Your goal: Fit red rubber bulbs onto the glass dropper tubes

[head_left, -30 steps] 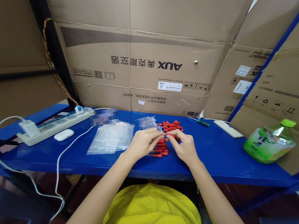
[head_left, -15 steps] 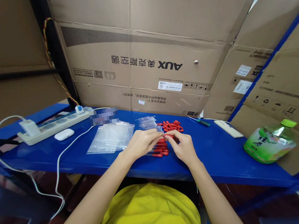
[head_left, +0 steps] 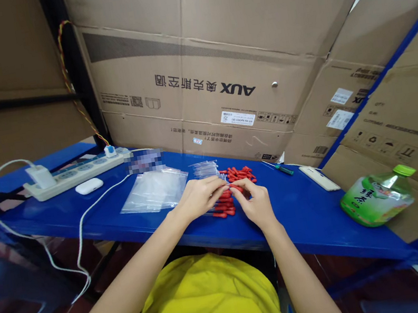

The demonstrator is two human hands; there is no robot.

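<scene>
holding is done by the right hand (head_left: 255, 201), its thumb and forefinger closed in a narrow pinch on one red cap (head_left: 235, 187); the cap is partly covered by those fingertips. its long axis is set roughly left to right, so that its left end is turned toward the left hand (head_left: 201, 198). the cap is therefore placed between the two hands, right at the right fingertips and just beside the left ones, above the bench (head_left: 301, 208). by the left hand, thumb and fingers are brought close together, but what is gripped there, if anything, cannot be told, since the gap is hidden by the fingers.

on the near side, below the fingertips, red-ended tubes (head_left: 227, 212) are laid in a row, with their red ends to the right and their left parts mostly covered by the left hand. on the far side, clear tubes (head_left: 204, 169) are stacked, also lengthwise from left to right, just beyond the left hand. loose red caps (head_left: 241, 173) are heaped to the right of them, nearer to the right hand. plastic bags (head_left: 154, 189) are spread farther left.
</scene>
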